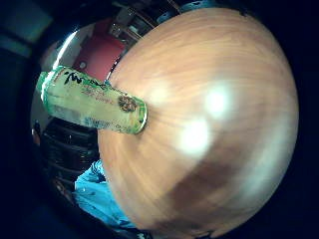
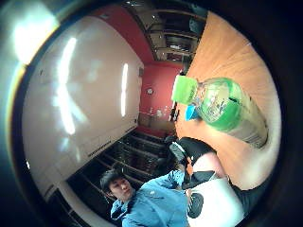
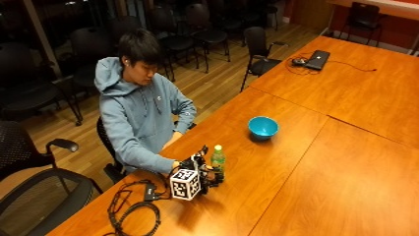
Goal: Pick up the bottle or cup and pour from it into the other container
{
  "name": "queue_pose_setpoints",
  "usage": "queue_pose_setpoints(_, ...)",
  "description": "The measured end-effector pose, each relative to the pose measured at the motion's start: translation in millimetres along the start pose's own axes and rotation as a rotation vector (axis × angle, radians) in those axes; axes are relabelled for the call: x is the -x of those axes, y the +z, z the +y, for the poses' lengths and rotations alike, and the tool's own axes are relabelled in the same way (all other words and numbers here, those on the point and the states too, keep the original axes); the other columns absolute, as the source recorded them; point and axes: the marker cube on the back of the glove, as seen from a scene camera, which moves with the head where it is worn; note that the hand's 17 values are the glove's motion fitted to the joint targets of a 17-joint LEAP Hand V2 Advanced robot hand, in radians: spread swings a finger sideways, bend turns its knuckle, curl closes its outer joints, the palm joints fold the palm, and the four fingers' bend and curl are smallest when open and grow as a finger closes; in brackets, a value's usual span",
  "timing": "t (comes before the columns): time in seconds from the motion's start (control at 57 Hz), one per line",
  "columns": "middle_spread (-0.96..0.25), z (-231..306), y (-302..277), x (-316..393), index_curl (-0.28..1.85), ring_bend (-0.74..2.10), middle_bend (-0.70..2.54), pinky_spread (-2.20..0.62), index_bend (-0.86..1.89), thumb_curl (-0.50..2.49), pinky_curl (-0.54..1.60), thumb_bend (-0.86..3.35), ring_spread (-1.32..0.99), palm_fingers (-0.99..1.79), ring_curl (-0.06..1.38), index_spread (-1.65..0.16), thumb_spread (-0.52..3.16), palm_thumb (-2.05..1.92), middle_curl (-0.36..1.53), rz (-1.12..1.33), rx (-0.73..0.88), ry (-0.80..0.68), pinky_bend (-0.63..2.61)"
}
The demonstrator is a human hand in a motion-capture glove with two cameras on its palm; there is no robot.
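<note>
Several large wooden tables (image 3: 340, 147) are pushed together into one wide orange-brown surface, with seams showing where their edges meet. Near the far edge of a farther table lies a closed laptop (image 3: 317, 59) with a cable trailing from it. The floor (image 3: 216, 83) is light wood planking. Black chairs (image 3: 196, 24) stand in rows along the dark back of the room, one more (image 3: 260, 49) sits at the table's far corner, and a black armchair (image 3: 39, 191) stands at the near left. A red wall (image 2: 158, 90) and a pale ceiling with long light strips (image 2: 124, 90) appear in the thumb-side palm view
</note>
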Motion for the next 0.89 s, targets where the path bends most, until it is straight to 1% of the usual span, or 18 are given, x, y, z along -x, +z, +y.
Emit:
queue_pose_setpoints(0.263,0.03,-8,37,-6,0.17,0.52,0.23,0.23,0.12,0.34,0.3,-0.03,0.09,0.08,0.3,-0.37,0.82,0.71,0.34,-0.116,-0.005,-0.006,0.75)
queue_pose_setpoints(0.456,0.06,-17,67,-10,0.19,0.54,0.21,0.23,0.15,0.35,0.29,-0.02,0.13,0.13,0.3,-0.34,0.8,0.75,0.34,-0.157,-0.072,-0.019,0.73)
queue_pose_setpoints(0.579,0.09,-26,77,-8,0.22,0.58,0.24,0.21,0.17,0.37,0.26,-0.01,0.12,0.39,0.3,-0.26,0.78,0.84,0.34,-0.175,-0.146,-0.019,0.66)
queue_pose_setpoints(0.632,0.07,-28,82,-7,0.25,0.57,0.33,0.18,0.2,0.39,0.23,0.01,0.08,0.65,0.29,-0.21,0.76,0.92,0.37,-0.169,-0.166,-0.019,0.59)
queue_pose_setpoints(0.667,0.05,-30,85,-7,0.27,0.56,0.35,0.16,0.21,0.4,0.23,0.01,0.06,0.73,0.3,-0.19,0.75,0.94,0.38,-0.167,-0.167,-0.019,0.56)
queue_pose_setpoints(0.719,0.02,-33,88,-4,0.29,0.55,0.42,0.08,0.21,0.43,0.22,0.02,0.0,0.93,0.3,-0.18,0.73,1.0,0.4,-0.168,-0.161,-0.018,0.49)
queue_pose_setpoints(0.895,-0.04,-42,102,-2,0.32,0.54,0.35,-0.11,0.13,0.52,0.27,-0.02,-0.12,1.06,0.36,-0.17,0.5,1.06,0.43,-0.164,-0.149,-0.014,0.52)
